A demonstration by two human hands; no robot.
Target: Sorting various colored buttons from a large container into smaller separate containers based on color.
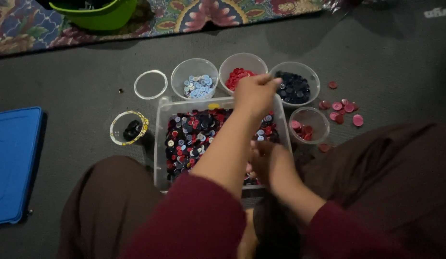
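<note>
A clear rectangular tub (158, 144) in front of me holds a heap of mixed red, dark blue and light buttons (194, 134). My left hand (254, 93) reaches across the tub's far edge, its fingertips pinched together between the cup of red buttons (232, 60) and the cup of dark buttons (312, 76). Whether a button sits in the pinch is too small to tell. My right hand (268, 160) rests low at the tub's near right corner, fingers curled down into the buttons and blurred.
More round clear cups ring the tub: light blue buttons (177, 76), pink ones (324, 120), black ones in a yellow-rimmed cup (115, 127), and an empty one (150, 73). Loose pink buttons (345, 108) lie right. A blue lid (12, 163) lies left, a green bowl (103, 17) on the rug.
</note>
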